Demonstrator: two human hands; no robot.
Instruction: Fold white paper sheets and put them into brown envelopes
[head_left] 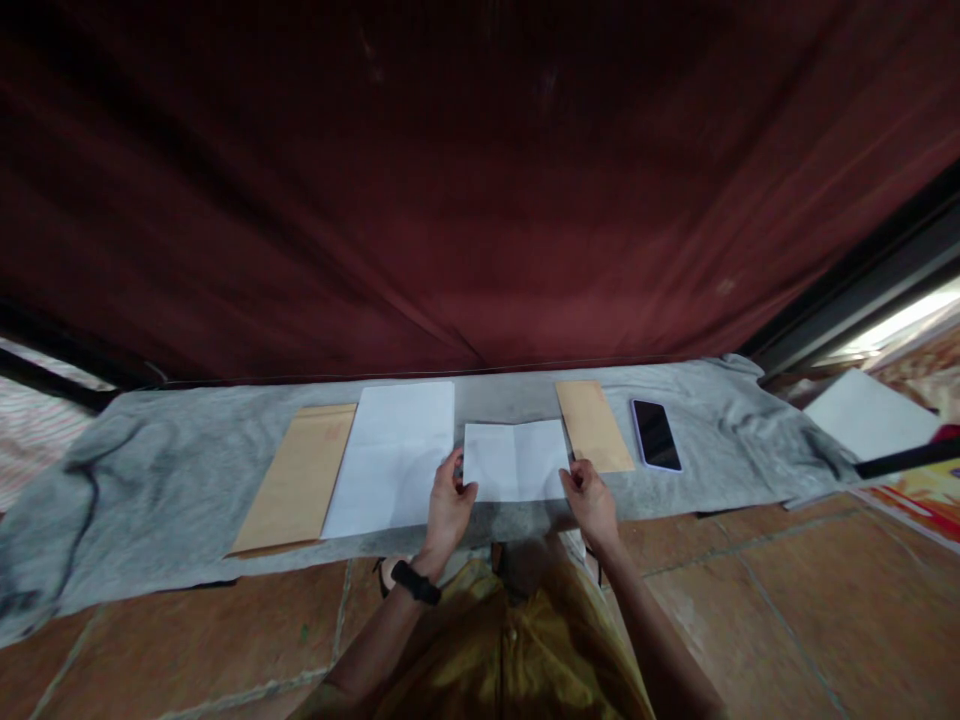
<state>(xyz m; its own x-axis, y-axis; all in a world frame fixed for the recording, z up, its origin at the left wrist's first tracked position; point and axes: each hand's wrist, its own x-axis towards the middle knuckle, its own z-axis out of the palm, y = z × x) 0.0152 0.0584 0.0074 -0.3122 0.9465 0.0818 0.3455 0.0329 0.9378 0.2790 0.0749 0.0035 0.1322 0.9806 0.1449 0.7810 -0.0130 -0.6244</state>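
Left hand (450,508) and right hand (592,499) pinch, slightly apart

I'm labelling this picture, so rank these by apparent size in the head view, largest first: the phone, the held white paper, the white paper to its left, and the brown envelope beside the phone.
1. Left white paper
2. Held white paper
3. Brown envelope
4. Phone

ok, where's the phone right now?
In the head view, the phone lies on the grey cloth on the person's right, just right of the narrow brown envelope and beyond the right hand.
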